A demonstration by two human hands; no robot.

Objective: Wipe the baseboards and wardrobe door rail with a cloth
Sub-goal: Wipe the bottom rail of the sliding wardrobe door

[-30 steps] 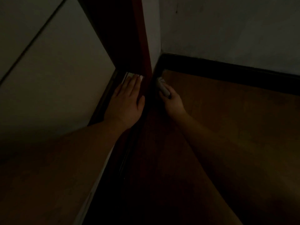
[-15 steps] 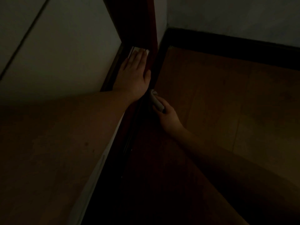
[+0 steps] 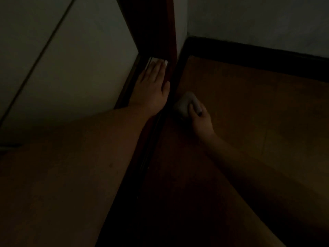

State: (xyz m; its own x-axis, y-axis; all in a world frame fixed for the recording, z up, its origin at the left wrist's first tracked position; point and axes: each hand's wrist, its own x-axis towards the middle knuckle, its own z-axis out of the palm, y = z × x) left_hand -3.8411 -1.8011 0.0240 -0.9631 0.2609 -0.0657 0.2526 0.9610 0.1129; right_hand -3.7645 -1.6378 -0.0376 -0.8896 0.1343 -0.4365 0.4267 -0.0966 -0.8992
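Observation:
The scene is very dim. My left hand (image 3: pixel 151 90) lies flat, fingers straight, on the wardrobe door rail (image 3: pixel 142 166), a dark track running along the foot of the pale wardrobe door (image 3: pixel 71 68). My right hand (image 3: pixel 200 118) grips a pale bunched cloth (image 3: pixel 184 103) and holds it against the outer edge of the rail, low on the wooden floor. A dark baseboard (image 3: pixel 249 54) runs along the foot of the wall at the back right.
A reddish-brown wardrobe frame post (image 3: pixel 156 29) stands in the corner above my left hand. The brown wooden floor (image 3: pixel 249 113) stretches to the right. A grey wall (image 3: pixel 249 18) rises above the baseboard.
My right hand has slid the cloth back along the rail edge, away from the corner, and the cloth now shows more fully. My left hand stays flat on the rail.

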